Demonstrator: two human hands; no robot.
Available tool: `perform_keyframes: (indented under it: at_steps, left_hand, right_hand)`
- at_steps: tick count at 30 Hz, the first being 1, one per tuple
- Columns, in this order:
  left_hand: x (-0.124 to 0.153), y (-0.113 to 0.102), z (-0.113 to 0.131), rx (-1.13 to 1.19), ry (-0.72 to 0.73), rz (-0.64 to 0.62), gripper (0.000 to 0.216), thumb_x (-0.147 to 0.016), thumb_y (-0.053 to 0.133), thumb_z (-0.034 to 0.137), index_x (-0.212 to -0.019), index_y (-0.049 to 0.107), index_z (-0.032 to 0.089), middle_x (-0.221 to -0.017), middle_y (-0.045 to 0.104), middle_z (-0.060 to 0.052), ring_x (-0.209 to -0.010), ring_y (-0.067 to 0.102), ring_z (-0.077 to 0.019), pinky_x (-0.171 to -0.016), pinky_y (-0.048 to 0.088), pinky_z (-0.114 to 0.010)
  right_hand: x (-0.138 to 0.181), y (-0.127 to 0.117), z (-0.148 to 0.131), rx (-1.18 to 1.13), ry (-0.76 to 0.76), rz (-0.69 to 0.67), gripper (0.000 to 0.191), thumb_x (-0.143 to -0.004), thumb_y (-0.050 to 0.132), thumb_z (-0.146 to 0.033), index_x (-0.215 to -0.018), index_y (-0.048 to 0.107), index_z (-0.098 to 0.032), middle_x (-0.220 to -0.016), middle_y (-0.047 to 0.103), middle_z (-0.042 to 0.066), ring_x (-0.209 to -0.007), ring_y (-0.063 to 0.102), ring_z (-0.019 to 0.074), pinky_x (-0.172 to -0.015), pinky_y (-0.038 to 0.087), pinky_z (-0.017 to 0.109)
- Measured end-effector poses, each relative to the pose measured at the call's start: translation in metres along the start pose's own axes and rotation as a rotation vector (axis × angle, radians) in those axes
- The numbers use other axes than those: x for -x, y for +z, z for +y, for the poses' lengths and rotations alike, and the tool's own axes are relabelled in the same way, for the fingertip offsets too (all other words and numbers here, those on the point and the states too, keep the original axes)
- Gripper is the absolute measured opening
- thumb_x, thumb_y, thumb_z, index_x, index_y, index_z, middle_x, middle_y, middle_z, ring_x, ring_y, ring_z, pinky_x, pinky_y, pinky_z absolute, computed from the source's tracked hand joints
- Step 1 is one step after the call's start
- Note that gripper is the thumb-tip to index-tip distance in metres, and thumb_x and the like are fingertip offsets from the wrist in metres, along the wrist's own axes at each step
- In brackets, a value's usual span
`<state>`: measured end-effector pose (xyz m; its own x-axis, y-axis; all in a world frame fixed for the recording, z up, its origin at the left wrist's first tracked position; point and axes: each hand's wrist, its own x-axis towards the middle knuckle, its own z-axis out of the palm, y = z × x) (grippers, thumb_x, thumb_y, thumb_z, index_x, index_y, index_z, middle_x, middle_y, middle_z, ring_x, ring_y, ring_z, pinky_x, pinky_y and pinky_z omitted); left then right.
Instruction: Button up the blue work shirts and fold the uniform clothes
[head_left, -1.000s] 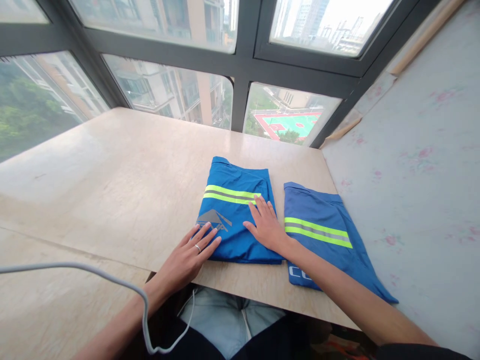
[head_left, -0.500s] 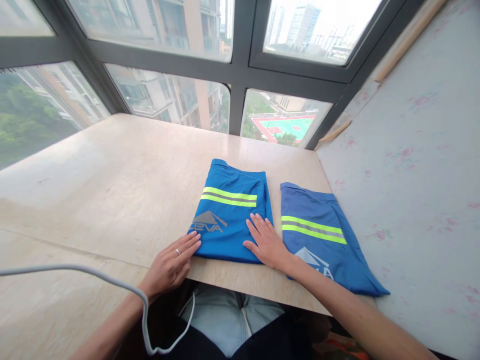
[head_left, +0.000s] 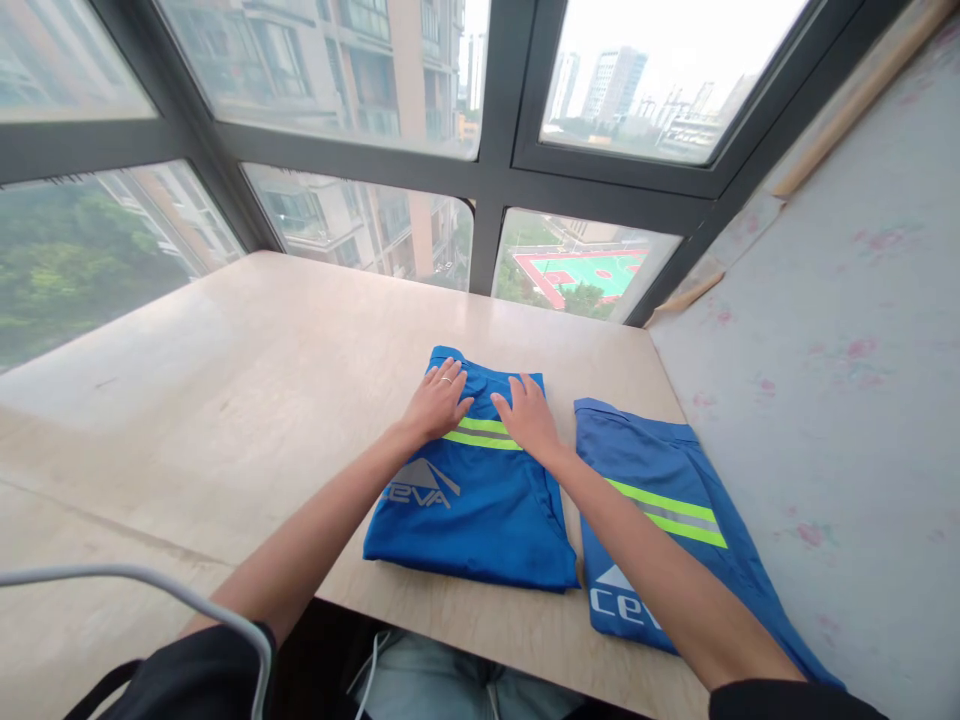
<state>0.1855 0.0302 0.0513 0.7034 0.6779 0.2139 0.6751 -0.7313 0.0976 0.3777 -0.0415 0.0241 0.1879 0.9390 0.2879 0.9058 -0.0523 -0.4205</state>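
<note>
A folded bright blue garment (head_left: 480, 520) with a yellow-and-grey reflective stripe and a grey CEVA print lies flat on the pale wooden surface (head_left: 225, 400). On its far left part rests my left hand (head_left: 441, 395), fingers stretched out over the cloth. My right hand (head_left: 527, 412) lies on the far right part, palm down with fingers apart, partly covering the stripe. Neither hand grips the cloth. A second folded blue garment (head_left: 637, 450), duller in shade, lies to the right; my right forearm passes over it and hides part of its print.
A white cable (head_left: 135, 572) loops across the lower left. Grey-framed windows (head_left: 360, 165) stand along the far edge. A wall with flowered paper (head_left: 840, 400) closes the right side, near the second garment. The surface's front edge (head_left: 480, 655) is just before my legs.
Both hands have moved from the near part of the bright blue garment to its far end. The view has shifted slightly; the second garment stays to the right.
</note>
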Motion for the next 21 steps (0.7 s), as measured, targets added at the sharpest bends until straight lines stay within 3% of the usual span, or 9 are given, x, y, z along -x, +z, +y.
perform_keyframes:
  at_steps: [3,7,10,14,17,21]
  left_hand:
    - [-0.016,0.025,-0.009,-0.046,-0.045,-0.029,0.061,-0.097,0.04,0.043,-0.144,0.045,0.005,-0.153,0.039,-0.021,-0.146,0.029,-0.0325,-0.119,0.023,-0.048]
    - [-0.009,0.041,-0.028,-0.038,-0.09,-0.008,0.068,-0.098,0.032,0.051,-0.149,0.038,0.007,-0.156,0.035,-0.018,-0.147,0.028,-0.0305,-0.119,0.024,-0.045]
    - [-0.003,0.042,-0.04,-0.013,-0.083,-0.044,0.069,-0.099,0.029,0.054,-0.152,0.033,0.009,-0.159,0.028,-0.016,-0.15,0.022,-0.0292,-0.121,0.02,-0.046]
    - [0.0,0.04,-0.052,0.026,-0.207,-0.082,0.078,-0.098,0.025,0.059,-0.154,0.024,0.005,-0.162,0.017,-0.02,-0.15,0.016,-0.0327,-0.119,0.021,-0.051]
    - [0.0,0.037,-0.056,0.045,-0.236,-0.121,0.083,-0.097,0.021,0.061,-0.154,0.019,0.001,-0.159,0.021,-0.025,-0.148,0.024,-0.0324,-0.118,0.024,-0.048]
    - [-0.004,0.033,-0.058,0.031,-0.25,-0.163,0.084,-0.096,0.022,0.063,-0.152,0.026,0.001,-0.157,0.028,-0.026,-0.146,0.028,-0.0345,-0.117,0.023,-0.05]
  right_hand:
    - [-0.008,0.023,0.018,0.086,0.062,0.069,0.06,-0.097,0.041,-0.049,-0.138,0.049,-0.006,-0.149,0.042,0.027,-0.141,0.034,0.0388,-0.112,0.029,0.06]
    - [-0.002,0.031,0.043,0.168,0.081,0.014,0.063,-0.098,0.038,-0.052,-0.142,0.046,-0.007,-0.15,0.04,0.027,-0.143,0.032,0.0382,-0.113,0.025,0.061]
    - [0.001,0.023,0.057,0.218,0.085,-0.014,0.063,-0.098,0.039,-0.052,-0.143,0.046,-0.009,-0.152,0.039,0.025,-0.143,0.032,0.0376,-0.114,0.024,0.06]
    - [0.001,0.017,0.066,0.26,0.074,-0.026,0.063,-0.099,0.036,-0.051,-0.145,0.044,-0.009,-0.152,0.039,0.024,-0.143,0.032,0.0381,-0.114,0.023,0.061]
    - [0.001,0.019,0.067,0.258,0.077,-0.036,0.064,-0.1,0.034,-0.052,-0.146,0.043,-0.008,-0.153,0.036,0.026,-0.144,0.03,0.0387,-0.114,0.021,0.063]
    - [0.0,0.021,0.067,0.259,0.082,-0.036,0.064,-0.1,0.034,-0.052,-0.147,0.041,-0.009,-0.154,0.036,0.025,-0.144,0.029,0.038,-0.114,0.019,0.062]
